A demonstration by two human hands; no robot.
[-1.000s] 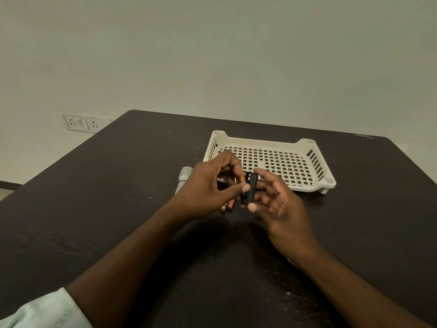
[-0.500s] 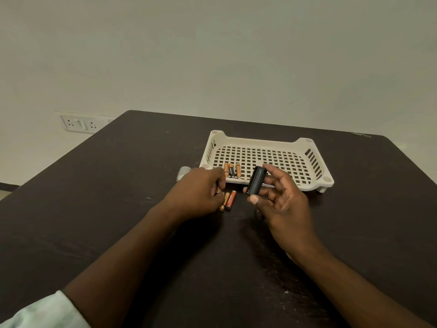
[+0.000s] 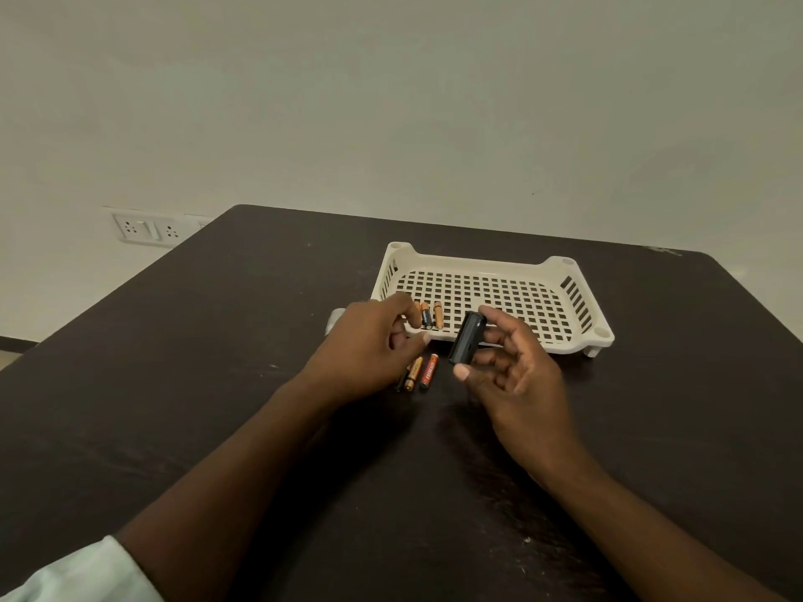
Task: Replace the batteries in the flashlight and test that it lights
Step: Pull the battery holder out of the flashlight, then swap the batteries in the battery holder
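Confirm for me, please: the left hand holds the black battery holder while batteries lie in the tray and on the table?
Not quite: in the head view the right hand, not the left, holds the black battery holder. Batteries do lie in the tray and on the table.

Plain pale grey-green painted wall (image 3: 391, 102) across the whole far side, evenly and dimly lit. Low on the far left, a white plastic socket-and-switch plate (image 3: 145, 228) fixed to that wall, partly cut off by the table corner. In front, a dark brown wooden tabletop (image 3: 217, 362) with rounded far corners, worn with pale scuffs and scratches, more of them near the right edge. At far left, a dark skirting strip beneath the wall, a sliver of lighter floor below it.
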